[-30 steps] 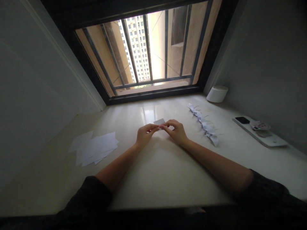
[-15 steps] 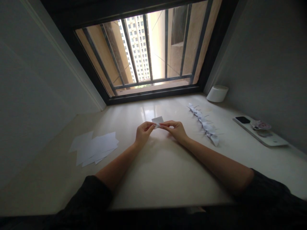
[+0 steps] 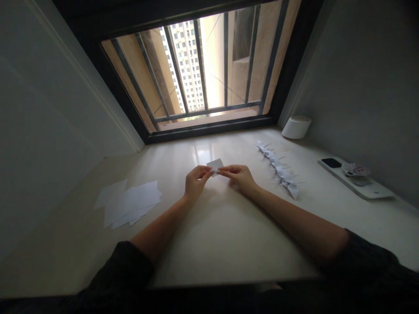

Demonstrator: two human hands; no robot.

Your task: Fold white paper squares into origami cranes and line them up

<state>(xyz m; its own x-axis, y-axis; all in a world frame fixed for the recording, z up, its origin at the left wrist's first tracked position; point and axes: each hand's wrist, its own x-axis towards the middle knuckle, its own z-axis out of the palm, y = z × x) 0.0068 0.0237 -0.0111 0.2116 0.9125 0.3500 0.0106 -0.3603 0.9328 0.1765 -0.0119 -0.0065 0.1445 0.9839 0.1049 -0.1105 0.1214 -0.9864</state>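
Observation:
A small folded piece of white paper is held up between my two hands, over the middle of the pale surface. My left hand pinches its near left edge between thumb and fingertips. From the other side, my right hand grips the near right edge the same way. The fingertips of both hands almost meet at the paper's lower part and cover some of its folds. Its flat upper part stands out beyond the fingers, toward the window.
Loose white paper sheets lie overlapping at left. To the right runs a row of several folded paper cranes. Farther right is a white phone with a round grip on its back. A white cylinder-like object stands by the barred window.
Both hands stay in nearly the same place. The fingertips have shifted slightly on the folded paper, and its near part now looks flatter.

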